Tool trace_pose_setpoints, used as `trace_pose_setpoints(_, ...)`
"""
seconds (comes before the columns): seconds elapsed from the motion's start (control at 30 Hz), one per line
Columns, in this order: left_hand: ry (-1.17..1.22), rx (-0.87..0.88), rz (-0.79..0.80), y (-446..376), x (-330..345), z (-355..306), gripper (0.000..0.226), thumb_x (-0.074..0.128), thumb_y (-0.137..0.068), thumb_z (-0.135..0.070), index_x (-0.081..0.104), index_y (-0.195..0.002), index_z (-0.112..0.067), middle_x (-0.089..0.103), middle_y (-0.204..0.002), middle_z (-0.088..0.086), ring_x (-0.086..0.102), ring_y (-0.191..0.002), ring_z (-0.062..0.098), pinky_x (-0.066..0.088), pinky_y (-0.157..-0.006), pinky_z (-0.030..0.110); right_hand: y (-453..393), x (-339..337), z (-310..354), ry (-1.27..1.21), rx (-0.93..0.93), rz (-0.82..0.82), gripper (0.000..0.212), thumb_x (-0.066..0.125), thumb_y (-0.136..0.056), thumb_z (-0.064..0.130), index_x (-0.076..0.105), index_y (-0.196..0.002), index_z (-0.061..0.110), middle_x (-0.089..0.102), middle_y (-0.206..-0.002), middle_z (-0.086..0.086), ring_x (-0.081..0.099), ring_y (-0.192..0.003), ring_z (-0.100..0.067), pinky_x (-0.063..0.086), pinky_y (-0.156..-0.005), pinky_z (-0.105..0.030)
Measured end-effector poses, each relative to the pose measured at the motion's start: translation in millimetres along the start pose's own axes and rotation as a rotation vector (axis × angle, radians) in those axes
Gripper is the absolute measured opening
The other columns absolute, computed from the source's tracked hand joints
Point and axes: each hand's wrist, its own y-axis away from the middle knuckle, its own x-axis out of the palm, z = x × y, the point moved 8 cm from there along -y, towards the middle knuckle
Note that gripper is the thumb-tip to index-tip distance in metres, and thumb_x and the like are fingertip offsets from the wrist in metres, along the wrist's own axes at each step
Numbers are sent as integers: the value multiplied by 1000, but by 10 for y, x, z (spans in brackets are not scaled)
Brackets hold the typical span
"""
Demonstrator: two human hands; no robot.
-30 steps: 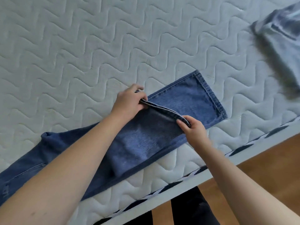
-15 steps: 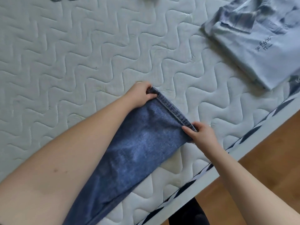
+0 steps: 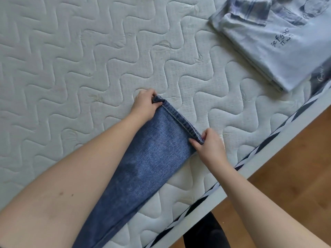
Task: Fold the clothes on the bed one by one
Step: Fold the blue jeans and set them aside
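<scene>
- Jeans (image 3: 148,161) lay on the mattress (image 3: 89,59), running along its near edge; hem end pointed toward the folded pale shirt (image 3: 279,51), well apart from it.
- My left hand (image 3: 145,104) pinched the jeans' far hem corner, fingers curled on the denim.
- My right hand (image 3: 209,144) pinched the near hem corner, thumb on top.
- Risk, my guess: uneven pull would skew the hem, so the fold lands crooked.
- Near side sat close to the mattress edge; a slipped grip could let the denim slide off.

Both arms extended; left hand (image 3: 145,104) and right hand (image 3: 208,144) pinching jeans hem (image 3: 180,119) corners.
</scene>
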Motion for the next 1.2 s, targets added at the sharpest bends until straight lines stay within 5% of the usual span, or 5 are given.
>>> trace_pose_setpoints(0.33, 285, 74, 16, -187, -99, -321, 42, 88, -66, -18, 52, -86, -25, 56, -76, -10, 50, -61, 3, 43, -59, 13, -71, -324, -48, -154, -53, -67, 32, 71, -85, 9, 43, -75, 21, 48, -89, -3, 42, -81, -18, 25, -62, -24)
trace_pose_setpoints(0.43, 183, 68, -25, -204, 0, -352, 40, 85, -71, -25, 56, -98, -19, 57, -86, -4, 53, -72, 10, 47, -73, 26, -78, -299, -29, -106, -60, -105, 14, 64, -89, 4, 55, -99, 9, 50, -105, -10, 44, -94, -20, 26, -73, -20)
trace_pose_setpoints(0.63, -95, 282, -285, 342, -231, -243, 32, 55, -95, -25, 57, -125, -12, 55, -124, 9, 53, -113, 29, 40, -97, 42, 314, -191, 285, 101, -205, -381, 56, 57, -87, 1, 45, -142, 10, 40, -148, -12, 37, -135, -30, 26, -114, -45)
trace_pose_setpoints(0.83, -255, 253, -393, 1576, -212, 702, 45, 51, -94, -3, 48, -139, -4, 47, -144, 13, 43, -135, 29, 35, -110, 45, 915, 903, 871, 387, -704, -60, 63, 49, -87, 2, 39, -149, 11, 34, -157, -6, 31, -145, -26, 22, -118, -42)
trace_pose_setpoints(1.2, -459, -282, -273, 3178, 274, 2586, 67, 29, -100, -45, 15, -155, -10, 16, -161, 14, 26, -146, 29, 23, -117, 51, 1501, 2404, 1384, 678, -1002, 244, 56, 37, -103, 39, 29, -154, 17, 22, -162, -6, 20, -149, -23, 11, -122, -39)
